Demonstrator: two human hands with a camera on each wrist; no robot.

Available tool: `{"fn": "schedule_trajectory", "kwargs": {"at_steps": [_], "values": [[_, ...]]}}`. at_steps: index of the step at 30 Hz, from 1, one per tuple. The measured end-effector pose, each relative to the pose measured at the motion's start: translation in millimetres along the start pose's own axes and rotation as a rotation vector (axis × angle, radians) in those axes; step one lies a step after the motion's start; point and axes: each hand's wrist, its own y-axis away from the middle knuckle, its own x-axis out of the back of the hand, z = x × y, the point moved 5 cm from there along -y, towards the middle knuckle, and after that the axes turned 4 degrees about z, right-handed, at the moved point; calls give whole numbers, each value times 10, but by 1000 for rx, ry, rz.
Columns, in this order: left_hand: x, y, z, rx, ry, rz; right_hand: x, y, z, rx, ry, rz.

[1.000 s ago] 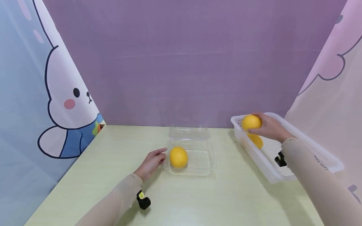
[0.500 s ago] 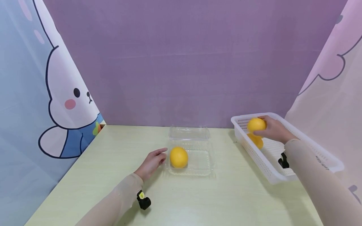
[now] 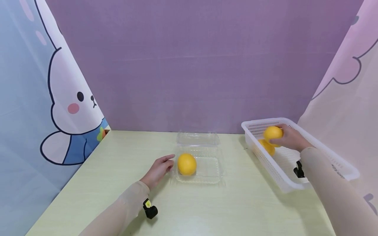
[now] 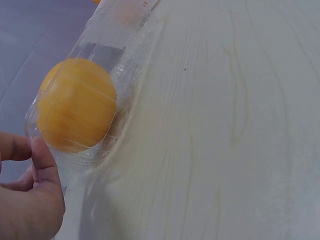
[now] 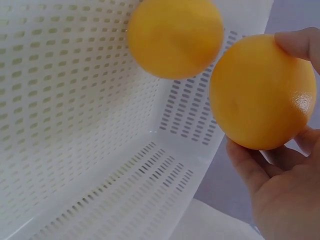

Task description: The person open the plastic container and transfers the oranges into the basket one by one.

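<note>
Right hand point(image 3: 290, 137) grasping orange point(image 3: 273, 134) near far-left corner of basket point(image 3: 267, 166); left hand point(image 3: 157, 172) pinching clear box point(image 3: 208, 167), probably for steadiness.

There are three oranges point(image 3: 187, 164) point(image 3: 272, 132) point(image 3: 266, 149), two hands point(image 3: 157, 170) point(image 3: 290, 137), one basket point(image 3: 284, 160), one container point(image 3: 208, 167).

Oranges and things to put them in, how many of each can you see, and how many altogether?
Oranges: 3, counting the one in the right hand
Containers: 2, a clear box and a white basket
Total: 5
</note>
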Motion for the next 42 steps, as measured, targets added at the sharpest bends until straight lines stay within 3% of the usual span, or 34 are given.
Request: {"fn": "schedule_trajectory", "kwargs": {"at_steps": [26,38,42], "values": [[-4,1,6,10,1,8,20,115,407,-125,48,-32],[-1,6,10,16,-13,9,-39,77,515,-211,73,-69],[-2,1,4,19,-15,11,-69,100,552,-280,41,-98]]}}
